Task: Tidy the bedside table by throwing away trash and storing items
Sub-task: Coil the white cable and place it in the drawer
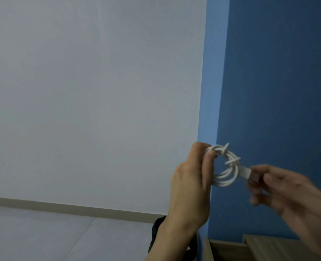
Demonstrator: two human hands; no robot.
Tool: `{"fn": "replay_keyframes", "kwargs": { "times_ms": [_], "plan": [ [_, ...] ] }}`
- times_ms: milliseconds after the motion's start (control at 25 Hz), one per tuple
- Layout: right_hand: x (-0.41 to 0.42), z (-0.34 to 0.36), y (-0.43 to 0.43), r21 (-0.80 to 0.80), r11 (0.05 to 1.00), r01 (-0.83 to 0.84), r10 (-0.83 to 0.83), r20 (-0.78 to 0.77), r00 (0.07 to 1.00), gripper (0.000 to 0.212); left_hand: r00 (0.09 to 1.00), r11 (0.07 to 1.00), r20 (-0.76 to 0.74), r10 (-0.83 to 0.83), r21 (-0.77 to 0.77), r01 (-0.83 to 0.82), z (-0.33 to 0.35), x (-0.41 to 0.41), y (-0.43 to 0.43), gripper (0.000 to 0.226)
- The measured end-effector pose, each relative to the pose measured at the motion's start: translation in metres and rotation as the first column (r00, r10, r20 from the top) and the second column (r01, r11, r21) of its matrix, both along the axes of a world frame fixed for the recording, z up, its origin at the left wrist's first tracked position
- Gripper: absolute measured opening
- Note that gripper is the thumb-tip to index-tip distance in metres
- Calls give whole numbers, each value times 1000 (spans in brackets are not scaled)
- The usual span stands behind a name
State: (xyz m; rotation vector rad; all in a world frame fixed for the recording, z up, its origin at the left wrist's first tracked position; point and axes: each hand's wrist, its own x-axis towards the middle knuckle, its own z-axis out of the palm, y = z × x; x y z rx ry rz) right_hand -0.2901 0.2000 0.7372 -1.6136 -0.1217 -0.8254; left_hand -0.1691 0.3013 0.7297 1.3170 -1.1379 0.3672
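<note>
A white charging cable [225, 166] is wound into a small coil and held up in front of the wall. My left hand [191, 183] pinches the coil's left side between thumb and fingers. My right hand [285, 187] grips the cable's plug end [249, 173], which sticks out to the right of the coil. A loose stretch of cable crosses over the coil near its top. The bedside table shows only as a wooden corner [231, 247] at the bottom right, below my hands.
A pale grey wall fills the left, a blue wall [278, 91] the right. Grey floor and a beige skirting board [71, 208] lie at lower left. A dark object [155, 230] sits on the floor behind my left forearm.
</note>
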Motion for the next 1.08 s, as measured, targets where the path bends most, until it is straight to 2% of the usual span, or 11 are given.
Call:
{"fn": "replay_keyframes", "kwargs": {
  "times_ms": [80,240,360,480,560,640,720,800,880,960,1080],
  "plan": [
    [-1,-4,-5,91,996,-6,4,15,1000,57,994,997,-74,-83,-13,82,1,2,-1,31],
    [5,-1,2,154,988,-23,13,67,998,55,987,991,-90,-136,-2,137,0,1,-3,29],
    [5,-1,5,131,988,81,-91,68,994,63,968,975,-119,-223,-7,223,-1,-1,-4,25],
    [-2,-5,12,-77,957,281,-277,56,959,64,964,972,-120,-237,-27,235,0,1,-4,27],
    [-11,-8,15,-290,825,485,-479,95,872,53,976,982,-111,-187,-25,186,-2,6,-3,27],
    [-18,-9,18,-386,719,579,-570,149,808,30,977,985,-123,-173,-3,174,-6,10,-4,22],
    [-20,-12,18,-407,674,617,-600,186,778,7,971,983,-156,-179,8,183,-11,10,-5,21],
    [-18,-11,17,-332,778,534,-530,109,841,10,956,977,-208,-207,9,213,-14,10,-6,17],
    [-15,-7,14,-193,930,312,-325,-38,945,46,939,963,-231,-255,24,267,-15,11,-7,16],
    [-9,-2,5,-159,960,231,-253,-130,959,73,929,944,-207,-308,59,326,-15,9,-9,15],
    [1,5,-4,-213,958,194,-236,-194,952,74,908,924,-213,-360,54,379,-16,5,-15,14]
  ]
}}
